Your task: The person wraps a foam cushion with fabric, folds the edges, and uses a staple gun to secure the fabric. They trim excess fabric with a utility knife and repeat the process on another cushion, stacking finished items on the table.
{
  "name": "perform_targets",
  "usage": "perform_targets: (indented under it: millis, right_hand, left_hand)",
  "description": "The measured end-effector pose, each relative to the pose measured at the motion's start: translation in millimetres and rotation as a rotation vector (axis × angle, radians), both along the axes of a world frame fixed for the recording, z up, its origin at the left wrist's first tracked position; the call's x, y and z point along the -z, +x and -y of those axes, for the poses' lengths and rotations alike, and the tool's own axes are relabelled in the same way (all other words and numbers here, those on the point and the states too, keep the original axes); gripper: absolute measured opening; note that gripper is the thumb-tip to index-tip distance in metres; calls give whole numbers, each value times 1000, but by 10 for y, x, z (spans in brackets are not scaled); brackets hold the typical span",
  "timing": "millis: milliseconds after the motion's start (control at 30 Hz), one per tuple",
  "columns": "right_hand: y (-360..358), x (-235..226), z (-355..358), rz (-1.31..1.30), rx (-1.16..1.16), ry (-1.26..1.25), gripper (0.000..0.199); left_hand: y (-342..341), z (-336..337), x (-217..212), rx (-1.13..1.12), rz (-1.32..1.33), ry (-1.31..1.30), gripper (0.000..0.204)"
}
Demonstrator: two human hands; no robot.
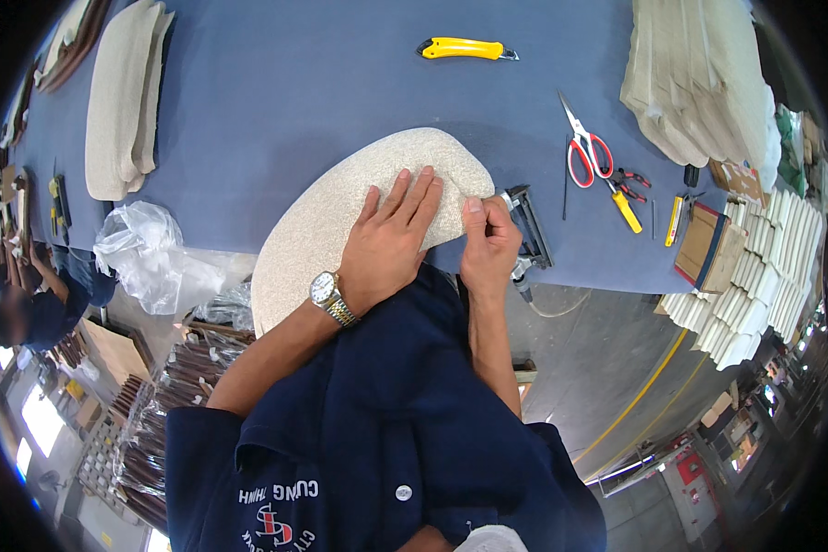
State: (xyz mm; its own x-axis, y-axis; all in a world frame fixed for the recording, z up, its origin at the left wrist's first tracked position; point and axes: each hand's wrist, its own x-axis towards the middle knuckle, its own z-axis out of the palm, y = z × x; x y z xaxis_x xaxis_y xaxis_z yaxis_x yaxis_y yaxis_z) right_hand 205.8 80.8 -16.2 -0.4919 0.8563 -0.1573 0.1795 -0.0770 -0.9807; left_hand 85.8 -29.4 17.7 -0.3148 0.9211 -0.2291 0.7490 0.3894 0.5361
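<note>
From here, the padded piece [313,221] overhangs the near edge of the blue table [276,92], well apart from the yellow cutter [460,49]; a dark metal tool [535,225] crowds its right. It's oatmeal, speckled, rounded. The left hand [391,244] presses flat, fingers extended; the right hand [490,244] pinches its edge closed-fingered.

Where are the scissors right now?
In the head view, the red-and-white-handled scissors lie right of centre on the blue tabletop, between a thin black rod and the red-and-black pliers, beyond and to the right of the right hand.
</note>
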Motion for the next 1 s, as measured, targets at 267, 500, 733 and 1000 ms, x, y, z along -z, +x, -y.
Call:
perform_targets:
  millis: [267,500,733,1000]
  right_hand:
    - [-24,24,-52,-42,10,-50,33]
    - [47,-262,-43,297,-146,143,22]
    - [-33,-63,-18,233,29,430,19]
    - [-79,-182,6,175,73,151,25]
  left_hand:
    - [-65,-127,-46,84,-67,-91,87]
    - [-50,-104,-18,92,-61,-104,89]
    - [-65,-115,1,84,-23,-90,94]
    - [-92,-44,13,-1,97,11,89]
